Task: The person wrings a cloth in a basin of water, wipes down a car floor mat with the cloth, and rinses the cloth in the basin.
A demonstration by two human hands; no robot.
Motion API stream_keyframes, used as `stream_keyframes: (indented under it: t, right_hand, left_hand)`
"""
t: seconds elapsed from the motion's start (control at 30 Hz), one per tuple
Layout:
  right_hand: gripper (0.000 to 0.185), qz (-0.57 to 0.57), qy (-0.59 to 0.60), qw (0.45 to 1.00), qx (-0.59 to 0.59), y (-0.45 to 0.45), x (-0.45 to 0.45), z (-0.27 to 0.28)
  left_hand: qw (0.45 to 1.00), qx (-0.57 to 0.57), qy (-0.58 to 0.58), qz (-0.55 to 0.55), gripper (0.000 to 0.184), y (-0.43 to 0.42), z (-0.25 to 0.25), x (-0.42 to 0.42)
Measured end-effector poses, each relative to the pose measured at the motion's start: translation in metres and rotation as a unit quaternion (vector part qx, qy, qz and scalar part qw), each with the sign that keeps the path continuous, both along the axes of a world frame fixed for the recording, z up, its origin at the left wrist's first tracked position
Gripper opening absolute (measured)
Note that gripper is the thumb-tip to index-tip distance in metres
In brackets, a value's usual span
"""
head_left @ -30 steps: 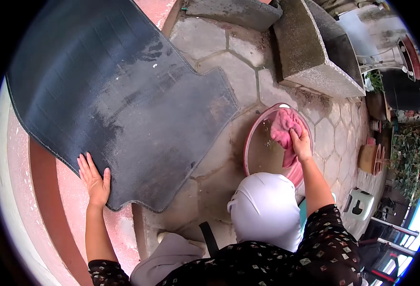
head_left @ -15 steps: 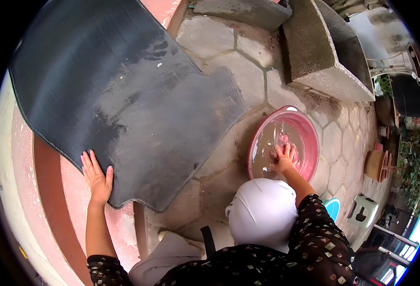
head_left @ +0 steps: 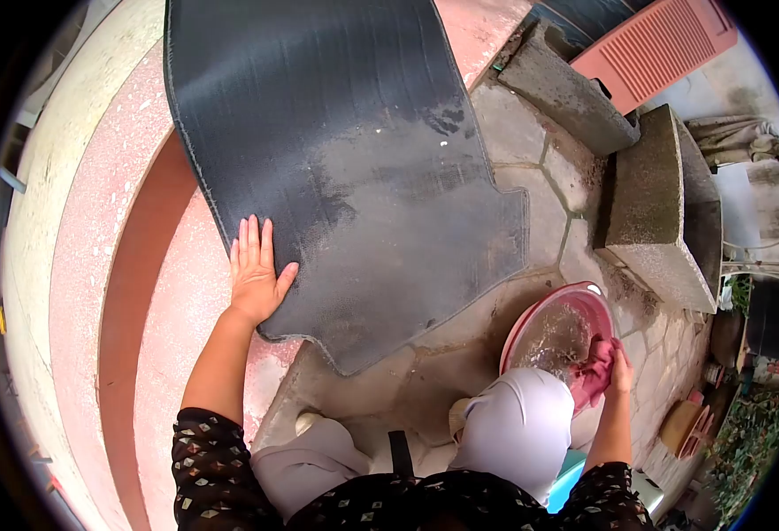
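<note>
A large black floor mat drapes over the pink steps, its surface patchy with wet and dusty areas. My left hand lies flat on its left edge, fingers stretched out. On the right, my right hand grips a wet reddish-pink cloth at the rim of the basin. The pink plastic basin stands on the paving and holds murky, rippling water. Part of the basin is hidden behind my knee.
Curved pink steps run along the left. Concrete blocks stand at the upper right, near a pink ridged washboard-like panel. A turquoise basin is partly hidden beside my leg. Potted plants line the far right.
My right hand has come up out of the water with the cloth and moved to the basin's right rim. My view has turned, while my left hand stays on the mat.
</note>
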State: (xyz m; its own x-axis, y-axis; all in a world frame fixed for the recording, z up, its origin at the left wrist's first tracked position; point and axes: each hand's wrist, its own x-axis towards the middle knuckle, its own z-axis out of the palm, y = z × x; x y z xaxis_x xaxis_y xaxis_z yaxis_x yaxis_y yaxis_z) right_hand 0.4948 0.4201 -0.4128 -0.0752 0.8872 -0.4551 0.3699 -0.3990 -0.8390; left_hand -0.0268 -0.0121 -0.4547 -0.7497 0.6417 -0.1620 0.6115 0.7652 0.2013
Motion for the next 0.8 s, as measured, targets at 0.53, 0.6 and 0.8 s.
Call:
stream_keyframes:
  t: [0.53,0.6,0.8]
  right_hand:
    - [0.051,0.524,0.031,0.792,0.312,-0.169,-0.422,0.029]
    - [0.056,0.574,-0.028,0.719,0.391,-0.212,-0.44,0.02]
    - [0.063,0.653,0.011,0.551,0.52,-0.243,-0.453,-0.012]
  left_hand:
    - [0.989,0.119,0.079,0.029,0.054,0.001,-0.008,-0.006]
    - [0.979,0.171,0.106,0.044,0.056,0.001,-0.014,-0.007]
    - [0.985,0.135,0.096,0.047,0.062,0.004,-0.01,-0.01]
